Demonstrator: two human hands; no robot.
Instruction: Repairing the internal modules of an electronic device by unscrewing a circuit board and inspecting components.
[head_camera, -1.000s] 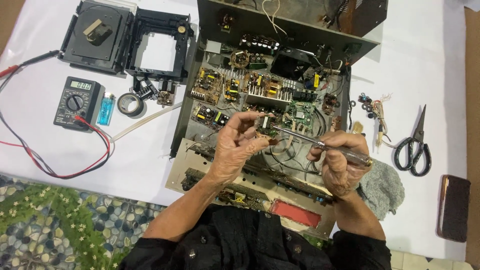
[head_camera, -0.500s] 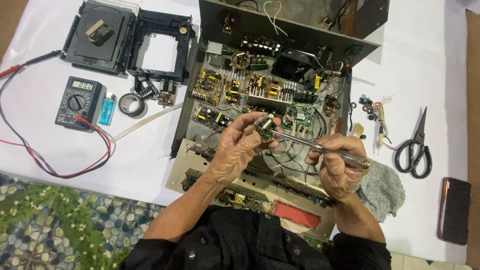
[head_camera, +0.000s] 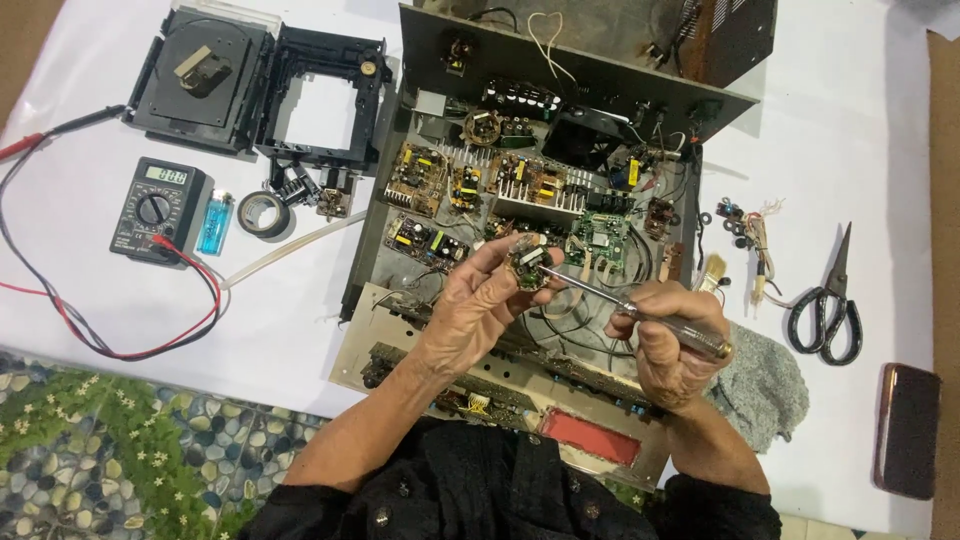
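1. Two hands over open amp chassis (head_camera: 420, 215) on table (head_camera: 860, 130).
2. L hand (head_camera: 478, 305) pinches small round circuit board (head_camera: 526, 266), held above chassis middle.
3. R hand (head_camera: 668, 340) grips screwdriver (head_camera: 640, 312), tip touching board.
4. Multimeter (head_camera: 155, 208) far left; scissors (head_camera: 828, 300) far right.

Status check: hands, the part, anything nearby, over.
Left hand pinches small round green circuit board. Right hand holds clear-handled screwdriver, tip on board. Open metal chassis underneath.

Multimeter (head_camera: 155, 208), lighter (head_camera: 215, 222), tape roll (head_camera: 262, 213), scissors (head_camera: 828, 305).
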